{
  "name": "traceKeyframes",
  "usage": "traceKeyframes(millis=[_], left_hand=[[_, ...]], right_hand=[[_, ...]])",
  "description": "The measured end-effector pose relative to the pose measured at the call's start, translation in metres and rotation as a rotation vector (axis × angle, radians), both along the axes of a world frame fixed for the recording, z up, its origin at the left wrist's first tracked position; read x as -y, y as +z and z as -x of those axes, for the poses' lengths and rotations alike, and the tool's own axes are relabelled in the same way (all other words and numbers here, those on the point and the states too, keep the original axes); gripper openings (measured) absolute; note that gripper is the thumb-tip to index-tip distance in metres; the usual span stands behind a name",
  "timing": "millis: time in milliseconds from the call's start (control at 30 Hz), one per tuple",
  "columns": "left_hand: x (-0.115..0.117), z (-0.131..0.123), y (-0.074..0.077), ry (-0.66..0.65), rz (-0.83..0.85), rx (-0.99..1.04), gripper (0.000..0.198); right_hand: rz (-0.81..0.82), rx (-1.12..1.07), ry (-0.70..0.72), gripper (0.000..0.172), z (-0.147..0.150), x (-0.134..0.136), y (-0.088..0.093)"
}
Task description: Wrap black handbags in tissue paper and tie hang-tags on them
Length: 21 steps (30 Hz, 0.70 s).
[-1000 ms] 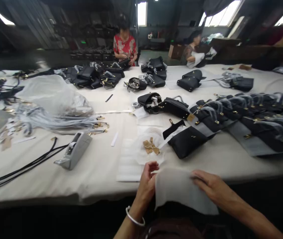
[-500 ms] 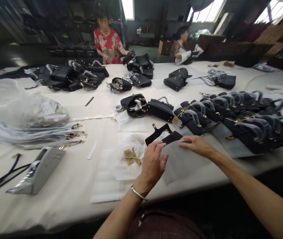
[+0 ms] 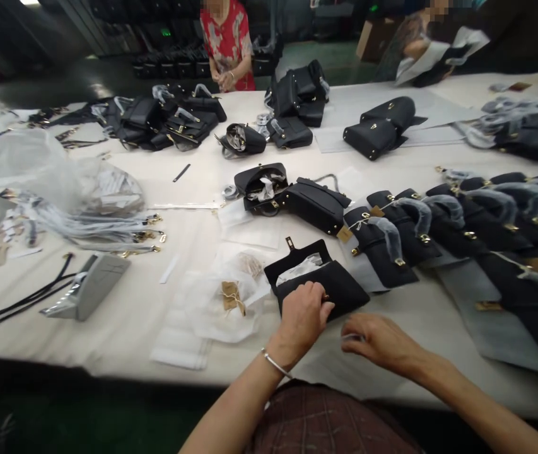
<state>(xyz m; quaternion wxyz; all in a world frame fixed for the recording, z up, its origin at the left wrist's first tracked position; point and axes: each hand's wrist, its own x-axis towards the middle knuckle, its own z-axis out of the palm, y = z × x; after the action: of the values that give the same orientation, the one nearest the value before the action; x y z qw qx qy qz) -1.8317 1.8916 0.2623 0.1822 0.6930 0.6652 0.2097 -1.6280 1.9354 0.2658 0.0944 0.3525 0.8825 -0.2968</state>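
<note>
A black handbag point(image 3: 344, 293) lies near the table's front edge, its flap raised and white stuffing point(image 3: 299, 269) showing inside. My left hand point(image 3: 304, 315), with a silver bangle at the wrist, rests on the bag's front with fingers bent near a small metal fitting; what they hold, if anything, is hidden. Just right of it, my right hand point(image 3: 375, 340) is low over the table below the bag, fingers curled; a small greyish thing shows at its fingertips, too small to name. Left of the bag, a brown tag point(image 3: 231, 296) with string lies on clear plastic point(image 3: 207, 318).
Rows of black handbags point(image 3: 391, 252) stand at the right, and more bags point(image 3: 316, 205) lie ahead. Wrapped straps point(image 3: 93, 224) and a grey pouch point(image 3: 101, 287) are at the left. Two people point(image 3: 231, 38) are across the table point(image 3: 122, 343).
The grey sheet no longer covers the bag's front. My left hand is now on the bag, and my right hand has moved down beside it. The view has tilted downward.
</note>
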Motion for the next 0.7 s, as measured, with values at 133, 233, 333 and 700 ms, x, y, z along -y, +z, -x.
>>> traceKeyframes(millis=[133, 233, 333, 700], left_hand=[[-0.018, -0.036, -0.007, 0.123, 0.065, -0.255, 0.014], [-0.022, -0.048, -0.009, 0.255, 0.129, -0.345, 0.011], [-0.022, -0.056, -0.009, 0.362, 0.247, -0.377, 0.019], [0.002, -0.024, 0.009, 0.531, 0.290, 0.341, 0.047]], right_hand=[[-0.071, -0.128, 0.085, 0.021, -0.022, -0.052, -0.013], [-0.049, -0.206, 0.043, 0.019, -0.025, -0.084, -0.026], [0.078, -0.212, -0.043, 0.020, -0.019, -0.098, -0.041], [0.428, -0.195, -0.145, 0.030, -0.012, -0.090, -0.029]])
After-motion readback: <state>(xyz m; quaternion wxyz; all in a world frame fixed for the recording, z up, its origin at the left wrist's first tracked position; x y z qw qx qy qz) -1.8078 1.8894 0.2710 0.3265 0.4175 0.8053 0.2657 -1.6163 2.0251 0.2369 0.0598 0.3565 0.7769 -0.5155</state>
